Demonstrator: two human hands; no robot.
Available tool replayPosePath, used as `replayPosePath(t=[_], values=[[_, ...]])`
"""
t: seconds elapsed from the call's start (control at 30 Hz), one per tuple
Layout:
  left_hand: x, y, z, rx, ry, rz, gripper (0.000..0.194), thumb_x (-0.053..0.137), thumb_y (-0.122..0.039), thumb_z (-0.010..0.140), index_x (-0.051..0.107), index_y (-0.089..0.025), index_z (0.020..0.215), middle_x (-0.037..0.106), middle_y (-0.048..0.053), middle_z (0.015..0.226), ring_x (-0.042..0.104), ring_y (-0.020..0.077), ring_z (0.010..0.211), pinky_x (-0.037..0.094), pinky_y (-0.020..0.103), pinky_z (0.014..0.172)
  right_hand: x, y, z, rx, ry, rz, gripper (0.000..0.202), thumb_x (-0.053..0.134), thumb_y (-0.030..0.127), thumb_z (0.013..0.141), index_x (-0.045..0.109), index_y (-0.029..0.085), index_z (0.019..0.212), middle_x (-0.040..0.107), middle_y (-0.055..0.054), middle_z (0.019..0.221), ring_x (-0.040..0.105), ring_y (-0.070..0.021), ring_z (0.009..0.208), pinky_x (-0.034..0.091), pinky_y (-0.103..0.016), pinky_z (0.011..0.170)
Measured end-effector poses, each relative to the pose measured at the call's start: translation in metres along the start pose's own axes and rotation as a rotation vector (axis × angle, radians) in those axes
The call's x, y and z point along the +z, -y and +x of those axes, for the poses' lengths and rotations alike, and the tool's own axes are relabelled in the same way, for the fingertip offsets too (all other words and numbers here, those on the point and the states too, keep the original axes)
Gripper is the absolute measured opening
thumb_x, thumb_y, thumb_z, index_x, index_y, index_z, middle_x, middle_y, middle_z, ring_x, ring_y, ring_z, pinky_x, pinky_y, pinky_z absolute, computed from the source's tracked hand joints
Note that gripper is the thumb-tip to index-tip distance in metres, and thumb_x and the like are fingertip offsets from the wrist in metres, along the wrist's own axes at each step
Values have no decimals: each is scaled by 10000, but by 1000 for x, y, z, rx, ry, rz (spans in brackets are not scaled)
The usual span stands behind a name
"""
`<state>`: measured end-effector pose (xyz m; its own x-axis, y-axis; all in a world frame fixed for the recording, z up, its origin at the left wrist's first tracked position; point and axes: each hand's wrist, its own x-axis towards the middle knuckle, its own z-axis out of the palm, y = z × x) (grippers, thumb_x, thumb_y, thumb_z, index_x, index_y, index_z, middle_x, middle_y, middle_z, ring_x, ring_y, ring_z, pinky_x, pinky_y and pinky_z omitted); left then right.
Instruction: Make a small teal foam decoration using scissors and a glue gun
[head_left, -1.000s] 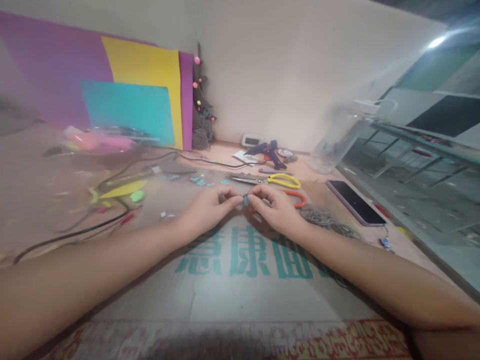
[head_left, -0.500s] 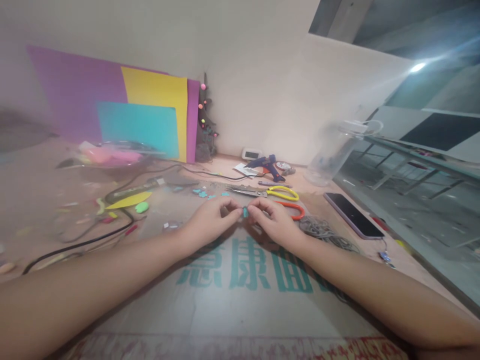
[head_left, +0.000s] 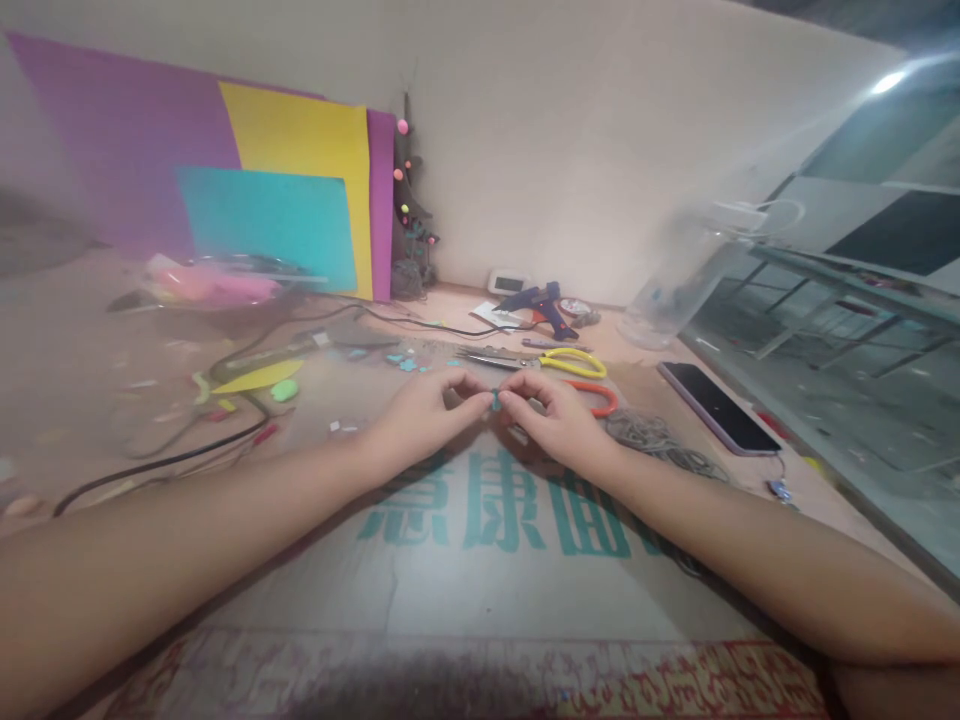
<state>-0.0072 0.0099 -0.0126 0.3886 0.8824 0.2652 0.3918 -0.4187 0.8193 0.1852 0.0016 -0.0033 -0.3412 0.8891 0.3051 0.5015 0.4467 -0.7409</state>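
Observation:
My left hand (head_left: 439,410) and my right hand (head_left: 551,410) meet over the middle of the mat, thumbs and fingers pinched together. Between the fingertips sits a small teal piece (head_left: 496,399), gripped from both sides; its exact shape is too small to make out. Just beyond the hands lie yellow-handled scissors (head_left: 570,363), blades pointing left. Orange-red-handled scissors (head_left: 601,398) are partly hidden behind my right hand. Small light-blue cut pieces (head_left: 407,363) are scattered past my left hand.
A blue glue gun (head_left: 544,306) and a small white digital clock (head_left: 510,281) stand near the wall. On the right are a phone (head_left: 716,408), grey cord (head_left: 660,443) and a clear plastic jug (head_left: 667,280). Coloured sheets (head_left: 300,130) lean at the back left; a black cable (head_left: 172,465) crosses the left.
The whole view has tipped down a little, so things sit higher in it. Both hands stay pinched on the teal piece, which shows less between the fingertips.

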Motion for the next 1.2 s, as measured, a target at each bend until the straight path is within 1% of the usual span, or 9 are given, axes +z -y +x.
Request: replayPosePath(t=[0.13,0.27,0.43,0.67,0.87,0.93,1.03,1.1,1.2], values=[[-1,-3,-1,-18,5,13,232,531,-358,878,653,-172,815,700,24,805,602,164,719,443,263,666,-1,2,-1,-2,9,12,155,532,283,906,571,190,788,613,14,683,550,-120,615,431,-234,583],[-1,-5,-1,-21,0,5,232,529,-358,882,645,-169,811,691,18,805,605,167,740,444,271,693,-2,0,-2,-33,7,19,227,479,309,947,580,190,783,621,7,684,560,-121,622,436,-243,607],[-2,-5,-1,4,-6,11,208,537,-339,880,643,-174,811,686,9,818,605,167,770,430,272,715,0,-2,-1,-21,14,7,138,539,282,902,590,189,814,631,4,713,589,-133,655,452,-250,620],[-2,-4,-1,2,7,6,251,514,-364,891,643,-171,798,672,12,788,589,170,758,422,277,701,0,-1,-1,-29,25,-21,136,526,278,917,588,187,838,634,8,700,581,-132,647,442,-254,627],[-1,-3,0,-24,5,-4,231,528,-355,884,639,-169,803,665,7,779,588,161,737,427,272,691,-3,-1,-2,-54,25,14,265,443,310,968,579,185,778,625,0,699,572,-126,652,444,-257,648],[-1,-4,0,-21,-10,-3,227,531,-354,883,634,-169,803,661,5,782,588,161,742,426,275,698,-2,0,-1,-35,23,37,209,483,310,944,585,184,812,629,1,712,582,-128,656,451,-253,638],[-2,-4,0,0,-27,14,214,538,-343,879,632,-169,798,659,3,793,594,167,777,426,281,724,0,2,0,5,22,40,113,578,289,869,592,182,835,647,-1,735,601,-131,658,464,-245,614],[-2,-4,0,5,-25,25,208,536,-336,879,632,-169,800,661,2,796,598,169,783,426,283,730,1,3,0,16,13,22,100,599,279,844,595,181,824,655,-3,739,600,-130,650,467,-241,603],[-2,-4,-1,2,-17,39,207,534,-339,880,630,-173,804,663,0,795,598,168,769,425,282,718,1,2,0,11,9,5,103,587,277,845,600,180,813,651,-3,728,584,-124,628,463,-239,585]])
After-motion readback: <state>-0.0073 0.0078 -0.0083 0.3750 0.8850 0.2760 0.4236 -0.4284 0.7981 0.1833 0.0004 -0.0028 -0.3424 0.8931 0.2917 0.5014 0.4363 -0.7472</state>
